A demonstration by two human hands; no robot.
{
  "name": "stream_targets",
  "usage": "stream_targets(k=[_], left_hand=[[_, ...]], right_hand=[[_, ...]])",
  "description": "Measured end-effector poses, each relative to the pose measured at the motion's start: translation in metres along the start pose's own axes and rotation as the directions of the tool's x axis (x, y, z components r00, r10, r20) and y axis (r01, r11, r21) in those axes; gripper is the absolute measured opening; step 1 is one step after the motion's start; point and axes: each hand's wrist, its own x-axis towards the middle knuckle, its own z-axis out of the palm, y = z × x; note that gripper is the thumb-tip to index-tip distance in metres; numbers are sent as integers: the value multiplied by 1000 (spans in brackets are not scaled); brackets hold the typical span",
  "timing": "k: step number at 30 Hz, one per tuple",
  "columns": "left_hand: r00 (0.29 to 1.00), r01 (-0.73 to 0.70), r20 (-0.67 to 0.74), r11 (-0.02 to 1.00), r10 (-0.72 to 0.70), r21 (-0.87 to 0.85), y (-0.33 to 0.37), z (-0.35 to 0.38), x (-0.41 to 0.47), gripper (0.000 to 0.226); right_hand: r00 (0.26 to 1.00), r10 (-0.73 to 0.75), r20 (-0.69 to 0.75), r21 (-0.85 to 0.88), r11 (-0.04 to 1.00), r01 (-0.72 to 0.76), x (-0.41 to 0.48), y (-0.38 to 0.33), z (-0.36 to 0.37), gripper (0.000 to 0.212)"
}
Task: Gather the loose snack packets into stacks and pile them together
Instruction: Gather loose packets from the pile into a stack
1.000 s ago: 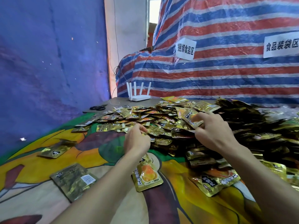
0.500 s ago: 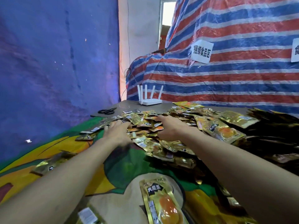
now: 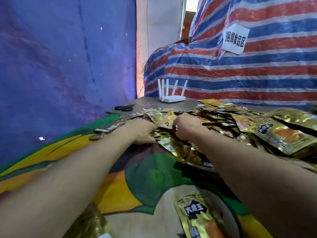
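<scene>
Heap of gold snack packets (image 3: pixel 214 117): spread across the far right of the patterned cloth (image 3: pixel 151 172), reaching from just in front of the router (image 3: pixel 171 97) out to the right edge of view. Packets overlap loosely, none in a squared stack.

Left hand (image 3: pixel 140 130): palm down at the near left edge of the heap, fingers together and curled onto the packets there; whether any packet is pinched cannot be told, since the fingertips are hidden among the foil.

Right hand (image 3: pixel 186 125): just right of the left hand, on the heap, fingers bunched into a loose fist over the packets; a grip looks likely but is not clearly seen.

Single packet (image 3: pixel 200 215): lies alone on the cloth, well nearer the camera than the heap, between the two forearms, printed face up.

Large packet (image 3: pixel 281 134): rests tilted on the right side of the heap.

Scissors (image 3: pixel 123 108): black handles, left of the router, beyond the heap's far left corner.

Striped tarp (image 3: pixel 240 69): behind the router, bearing a white label (image 3: pixel 235 39).
</scene>
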Motion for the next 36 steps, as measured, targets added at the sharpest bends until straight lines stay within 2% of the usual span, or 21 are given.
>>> stream_targets(k=[2,6,9,12,17,19,21,23,26,28,29,32,36], left_hand=[[996,18,-85,996,-11,89,14,0,-10,37],[960,156,-252,981,-124,112,38,3,-30,26],[926,221,-315,975,-207,8,47,3,-43,27],[905,224,-329,960,-269,-169,53,-3,-57,32],[901,201,-333,948,-278,-246,64,-6,-83,20],[886,217,-349,939,-304,-268,70,-7,-89,26],[853,225,-389,917,-348,-328,76,-12,-92,36],[792,194,-446,865,-416,-463,84,-22,-94,34],[637,78,-473,662,-608,-745,95,-44,-97,21],[565,-69,-412,456,-715,-887,104,-58,-101,17],[555,-151,-359,334,-750,-930,110,-65,-103,16],[601,-310,-204,10,-773,-951,130,-73,-112,19],[719,-326,-53,-269,-693,-906,158,-67,-123,20]], right_hand=[[997,-1,-79,-16,1000,-1,-14,-1,-4,29],[989,-32,-146,-36,999,28,-45,2,-15,19],[985,-23,-172,11,1000,25,-69,9,-23,21],[973,36,-227,197,980,9,-91,17,-32,24],[938,139,-318,482,876,33,-121,33,-61,31],[919,174,-355,585,808,73,-131,39,-76,29],[897,215,-385,702,699,134,-140,45,-92,29],[871,283,-402,771,617,155,-148,53,-105,31],[807,374,-456,831,503,236,-162,63,-116,33],[757,444,-479,854,435,286,-174,67,-120,28],[739,475,-478,864,407,297,-180,69,-120,25],[708,535,-461,887,306,346,-199,72,-117,26],[654,617,-438,893,216,395,-220,75,-106,33]])
